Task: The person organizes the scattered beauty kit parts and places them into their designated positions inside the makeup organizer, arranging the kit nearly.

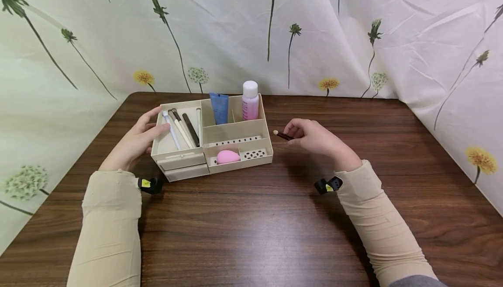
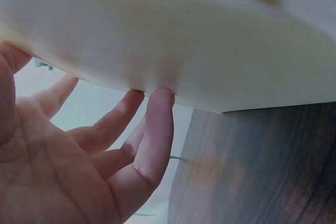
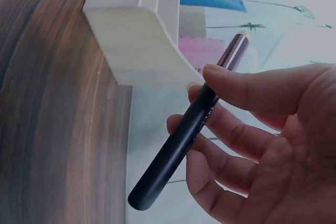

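A cream cosmetics organizer (image 1: 234, 129) stands on the table. My left hand (image 1: 135, 140) grips its left end, the thumb over the rim and the fingertips (image 2: 160, 98) against the outer side wall. Just off the organizer's right end, my right hand (image 1: 314, 137) pinches a short makeup brush (image 3: 176, 142) between thumb and fingers. The brush has a black handle and a small pale tip, which points toward the organizer in the head view. Several brushes and pencils (image 1: 181, 127) lie in the organizer's left tray.
In the organizer's back sections stand a blue tube (image 1: 220, 108) and a pink bottle (image 1: 250, 103) with a white cap. A pink makeup sponge (image 1: 228, 157) sits in the front section. Below the left tray are drawers (image 1: 184, 167). Floral cloth (image 1: 235, 29) hangs behind the dark wooden table (image 1: 251, 226).
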`<state>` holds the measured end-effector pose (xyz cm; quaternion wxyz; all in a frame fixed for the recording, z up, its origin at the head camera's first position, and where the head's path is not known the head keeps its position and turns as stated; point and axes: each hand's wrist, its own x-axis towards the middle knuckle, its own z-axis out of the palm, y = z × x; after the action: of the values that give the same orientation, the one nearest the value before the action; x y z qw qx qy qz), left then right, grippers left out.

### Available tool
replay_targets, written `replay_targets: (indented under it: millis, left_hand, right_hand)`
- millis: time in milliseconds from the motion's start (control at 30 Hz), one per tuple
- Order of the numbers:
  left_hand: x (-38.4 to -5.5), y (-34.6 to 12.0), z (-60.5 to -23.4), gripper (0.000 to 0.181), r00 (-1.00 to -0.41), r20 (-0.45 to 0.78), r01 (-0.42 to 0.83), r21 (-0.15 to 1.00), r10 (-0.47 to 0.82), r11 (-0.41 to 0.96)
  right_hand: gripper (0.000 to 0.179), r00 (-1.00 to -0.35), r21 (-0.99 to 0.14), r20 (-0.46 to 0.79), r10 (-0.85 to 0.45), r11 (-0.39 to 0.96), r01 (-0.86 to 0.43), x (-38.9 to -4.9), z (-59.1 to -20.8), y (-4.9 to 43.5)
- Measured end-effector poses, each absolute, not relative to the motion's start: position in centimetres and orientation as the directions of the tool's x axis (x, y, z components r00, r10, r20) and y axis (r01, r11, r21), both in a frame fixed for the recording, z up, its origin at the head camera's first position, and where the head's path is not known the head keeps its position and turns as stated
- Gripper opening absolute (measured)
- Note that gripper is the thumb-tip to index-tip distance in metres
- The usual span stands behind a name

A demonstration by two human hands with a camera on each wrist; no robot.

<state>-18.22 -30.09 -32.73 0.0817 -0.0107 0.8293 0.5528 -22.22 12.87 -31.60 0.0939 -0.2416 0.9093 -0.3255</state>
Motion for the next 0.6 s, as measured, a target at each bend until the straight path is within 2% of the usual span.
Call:
replay_targets:
  millis: [600]
  left_hand:
    - [-18.1,-30.1,-32.7,0.078,-0.986,-0.144,-0.103,0.919,0.082,0.381]
  right_hand:
    - [0.023,-0.89,-0.779,0.036,-0.455,0.545,-0.31,-21.0,-30.2,11.9]
